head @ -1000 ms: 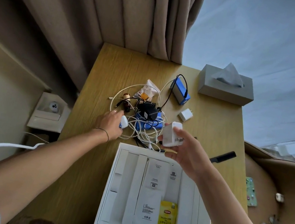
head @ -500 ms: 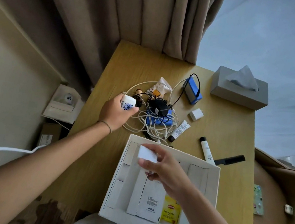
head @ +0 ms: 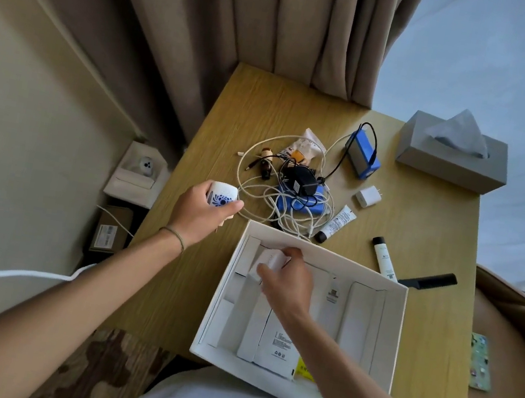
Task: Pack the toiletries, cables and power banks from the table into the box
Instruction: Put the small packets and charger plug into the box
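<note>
A person's two bare arms reach over a wooden counter [head: 414, 321] toward a white box [head: 388, 338] at its near edge.

The right hand [head: 288, 286] is inside the box at its far left corner, fingers [head: 271, 275] closed around a small white block [head: 273, 259] that it is lowering among white inserts and packets. Whether the block already rests on the box floor cannot be told. The left hand [head: 198, 212] hovers just left of the box, fingers wrapped around a white plug [head: 222, 193] with a blue pattern.

Packing looks early. Beyond the box's far edge lies a tangle of white cables [head: 275, 197], touching that edge, with a black adapter [head: 301, 179] on top and something blue beneath. Farther behind it are a small brown bottle [head: 265, 164], a sachet [head: 305, 145] and a blue power bank [head: 362, 154] with a black lead. A white charger [head: 367, 196] sits right of the tangle. A white tube [head: 337, 223] lies just beyond the box's far edge; a second tube [head: 383, 257] and a black comb [head: 428, 280] lie by its far right corner.

A grey tissue box [head: 451, 161] stands at the counter's far right corner, well apart. The knotted cables will likely need untangling, and the inserts leave little free room inside the box.
</note>
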A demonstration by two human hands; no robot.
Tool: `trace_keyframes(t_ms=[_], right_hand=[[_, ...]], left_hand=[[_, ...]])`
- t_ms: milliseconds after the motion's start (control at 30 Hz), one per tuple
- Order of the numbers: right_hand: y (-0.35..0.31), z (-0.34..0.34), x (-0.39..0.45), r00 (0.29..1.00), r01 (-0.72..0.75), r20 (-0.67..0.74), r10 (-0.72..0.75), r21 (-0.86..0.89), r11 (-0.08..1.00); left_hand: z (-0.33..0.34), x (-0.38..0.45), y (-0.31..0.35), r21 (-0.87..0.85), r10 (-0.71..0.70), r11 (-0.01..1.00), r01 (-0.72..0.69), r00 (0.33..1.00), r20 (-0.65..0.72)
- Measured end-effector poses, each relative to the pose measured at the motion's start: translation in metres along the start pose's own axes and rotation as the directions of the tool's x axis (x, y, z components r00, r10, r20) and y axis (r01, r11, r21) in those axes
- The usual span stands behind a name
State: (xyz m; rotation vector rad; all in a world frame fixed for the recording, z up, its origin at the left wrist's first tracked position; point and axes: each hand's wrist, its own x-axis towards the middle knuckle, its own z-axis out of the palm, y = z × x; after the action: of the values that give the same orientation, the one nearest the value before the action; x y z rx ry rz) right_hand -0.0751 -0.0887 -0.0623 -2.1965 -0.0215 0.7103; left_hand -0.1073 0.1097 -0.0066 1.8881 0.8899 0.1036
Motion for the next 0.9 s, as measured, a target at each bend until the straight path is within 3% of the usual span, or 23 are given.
trace_keyframes(t_ms=[67,133,433,533,633,767,900], right_hand=[[0.008,0.007,0.000,0.993,0.064,-0.085,-0.081,-0.186,0.980],[0.013,0.015,-0.001,0.983,0.095,-0.127,-0.131,-0.260,0.961],[0.019,0.027,0.009,0.987,0.151,-0.023,-0.158,-0.177,0.973],[0.021,0.020,0.013,0.990,0.116,-0.053,-0.129,-0.208,0.971],[0.018,0.011,0.018,0.997,0.075,0.014,-0.073,-0.187,0.980],[0.023,-0.011,0.024,0.999,0.034,0.036,-0.033,-0.030,0.999],[0.036,-0.034,0.024,0.999,-0.026,0.025,0.024,0.082,0.996]], left_hand=[[-0.001,-0.007,-0.002,0.002,-0.004,1.000,0.004,1.000,0.002],[-0.002,-0.013,-0.004,0.008,-0.013,1.000,0.013,1.000,0.008],[-0.005,-0.040,0.004,-0.035,-0.020,0.999,0.020,1.000,-0.006],[-0.005,-0.050,0.015,-0.041,0.006,0.999,-0.008,0.999,-0.050],[-0.002,-0.062,0.030,-0.092,0.049,0.994,-0.056,0.996,-0.074],[0.004,-0.078,0.045,-0.016,0.113,0.994,-0.112,0.989,0.092],[0.022,-0.092,0.043,0.201,0.132,0.959,-0.199,0.942,0.307]])
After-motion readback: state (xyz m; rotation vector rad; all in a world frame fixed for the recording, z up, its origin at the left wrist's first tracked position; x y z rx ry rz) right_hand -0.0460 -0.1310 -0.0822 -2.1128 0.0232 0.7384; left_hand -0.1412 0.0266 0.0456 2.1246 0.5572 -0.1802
